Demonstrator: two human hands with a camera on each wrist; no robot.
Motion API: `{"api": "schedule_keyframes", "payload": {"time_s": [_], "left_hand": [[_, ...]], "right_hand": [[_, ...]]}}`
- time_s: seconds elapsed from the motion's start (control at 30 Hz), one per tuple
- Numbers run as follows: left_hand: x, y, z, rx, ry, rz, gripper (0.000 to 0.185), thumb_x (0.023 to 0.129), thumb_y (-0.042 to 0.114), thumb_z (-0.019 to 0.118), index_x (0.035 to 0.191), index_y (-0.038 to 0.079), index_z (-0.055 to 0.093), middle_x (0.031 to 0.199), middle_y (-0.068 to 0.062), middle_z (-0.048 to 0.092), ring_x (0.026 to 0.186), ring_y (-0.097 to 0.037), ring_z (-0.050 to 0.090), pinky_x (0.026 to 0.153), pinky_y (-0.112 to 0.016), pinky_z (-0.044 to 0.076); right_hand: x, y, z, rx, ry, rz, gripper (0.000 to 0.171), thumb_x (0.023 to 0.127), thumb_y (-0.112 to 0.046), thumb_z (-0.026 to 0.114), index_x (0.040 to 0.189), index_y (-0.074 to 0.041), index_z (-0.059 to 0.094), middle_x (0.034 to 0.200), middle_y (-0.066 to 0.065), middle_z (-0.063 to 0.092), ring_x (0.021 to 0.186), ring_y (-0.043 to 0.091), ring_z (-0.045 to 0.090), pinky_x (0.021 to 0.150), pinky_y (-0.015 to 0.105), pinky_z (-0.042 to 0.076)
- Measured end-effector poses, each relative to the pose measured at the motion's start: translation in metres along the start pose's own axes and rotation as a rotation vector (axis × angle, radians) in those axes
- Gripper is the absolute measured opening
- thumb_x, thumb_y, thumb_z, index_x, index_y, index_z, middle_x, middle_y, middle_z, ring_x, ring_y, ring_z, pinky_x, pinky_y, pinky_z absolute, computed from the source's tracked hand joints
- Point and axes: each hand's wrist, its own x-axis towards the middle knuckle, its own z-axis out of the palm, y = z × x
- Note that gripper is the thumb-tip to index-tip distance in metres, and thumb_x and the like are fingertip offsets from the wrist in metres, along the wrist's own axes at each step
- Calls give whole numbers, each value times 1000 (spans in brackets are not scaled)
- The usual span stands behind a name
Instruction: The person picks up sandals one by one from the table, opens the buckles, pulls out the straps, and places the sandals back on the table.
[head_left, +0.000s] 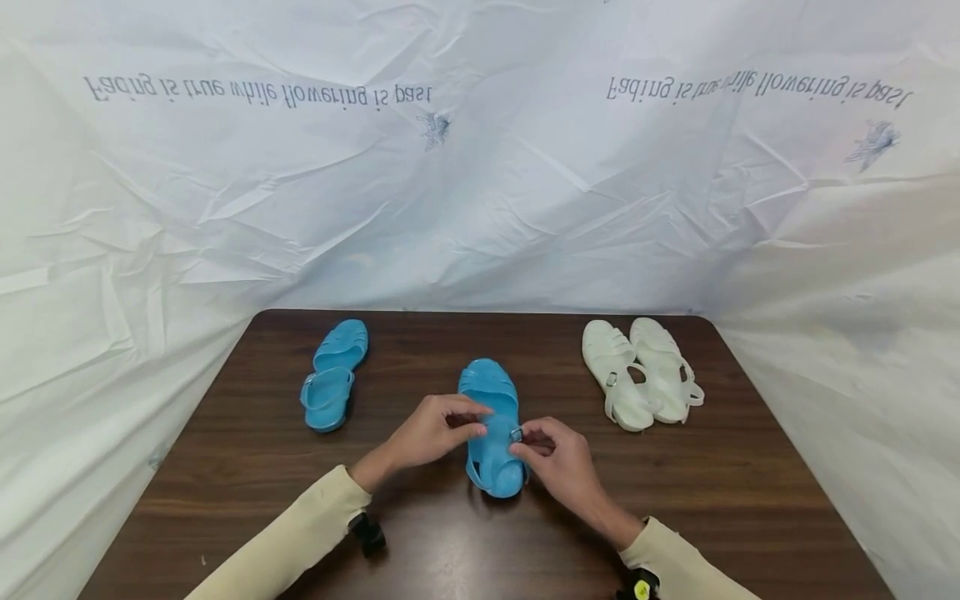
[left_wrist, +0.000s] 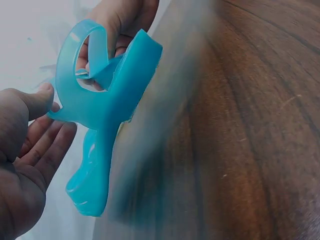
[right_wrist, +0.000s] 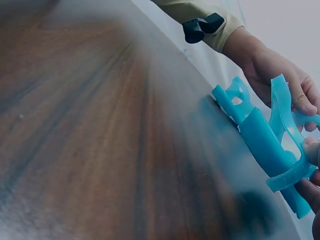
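Four sandals lie on a dark brown wooden table [head_left: 225,467], seen from above by the head camera: two blue and two white.

At the left, one blue sandal [head_left: 333,374] lies alone, its toe pointing away from the person, touched by neither hand.

In the middle, just in front of the person, is the second blue sandal [head_left: 492,425]. Both hands work on it. The left hand [head_left: 431,433] comes in from the left, its fingers curled and its thumb and fingertips pinching the strap across the middle of this sandal. The left wrist camera shows the strap as a blue loop [left_wrist: 82,60] standing up from the sole, with the thumb resting at its edge. The right hand [head_left: 558,462] comes in from the right, its fingers bent, pinching the strap end at a small silver buckle [head_left: 517,433] on the sandal's right side. The right wrist camera shows the sandal [right_wrist: 260,142] resting on the table, heel strap raised.

At the right, well apart from the hands, two white sandals [head_left: 641,372] lie side by side, touching, toes pointing away.

Both arms wear cream sleeves [head_left: 300,533]. A creased white sheet [head_left: 480,167] printed with mirrored lettering surrounds the table.
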Motion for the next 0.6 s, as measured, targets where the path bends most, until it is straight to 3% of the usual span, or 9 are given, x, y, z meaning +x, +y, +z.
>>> {"api": "schedule_keyframes", "payload": {"time_s": [0.6], "left_hand": [[-2,-13,11,77,-67,-121,27,101,25,68,123,12,73,108,5,74,93,-6,68,80,-27,58]], "right_hand": [[-11,16,4,-65,-42,64,20,86,-12,84,102,-15,74,96,-5,70,89,9,70,75,22,60]]}}
